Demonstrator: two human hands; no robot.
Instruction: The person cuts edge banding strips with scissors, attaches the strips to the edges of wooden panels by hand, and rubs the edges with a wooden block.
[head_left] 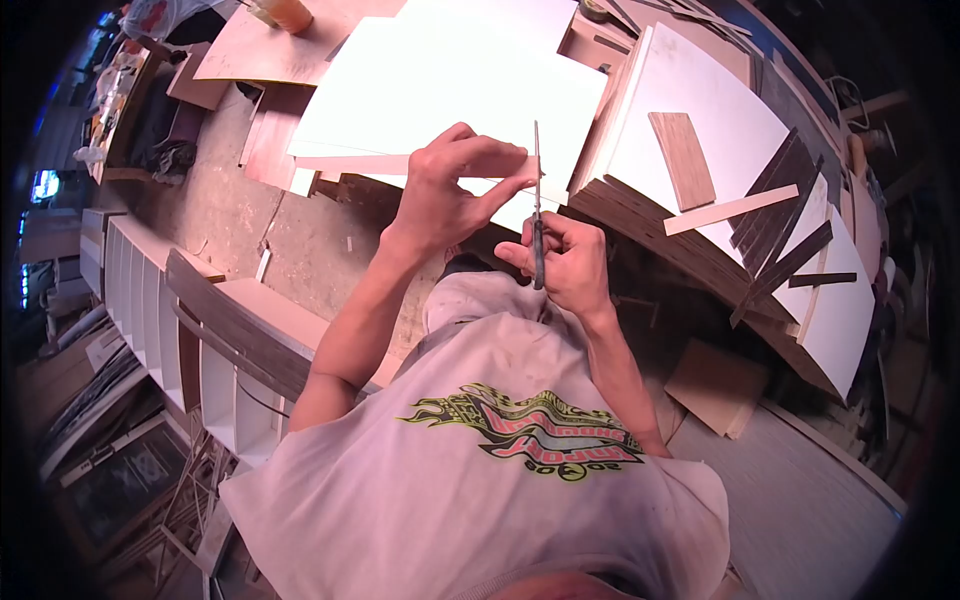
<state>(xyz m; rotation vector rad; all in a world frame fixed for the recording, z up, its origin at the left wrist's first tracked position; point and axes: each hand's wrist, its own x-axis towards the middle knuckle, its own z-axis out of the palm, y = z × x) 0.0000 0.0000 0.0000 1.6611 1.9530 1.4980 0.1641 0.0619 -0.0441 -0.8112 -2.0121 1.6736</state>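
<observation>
1. Left hand (445, 190): thumb and fingers pinch a pale thin strip (360, 164) near its right end; the long part runs out behind the hand to the left.
2. Right hand (570, 260): fingers wrapped round the dark handle of a scissors-like cutting tool (538, 243), thumb to the left side.
3. Strip position: above the right hand, in front of the left fingertips; its right end meets the tool's thin upright blade. Can't tell if the blade has cut in.
4. Pose: both forearms reach forward from the body, elbows bent; left wrist bent so the fingers point right, right hand lower and close to the shirt (500, 450).
5. Beyond the hands: a big bright white panel (450, 80) lies flat.
6. Containers: cup (288, 14) of orange liquid on a tan board (330, 42), top left. White compartmented unit (145, 285) at far left; contents too unclear to tell.
7. Right side: stacked boards (640, 218), with a brown wood piece (682, 160), a light slat (732, 209) and dark strips (778, 185) lying on top.
8. Stained floor (330, 240) at left.
</observation>
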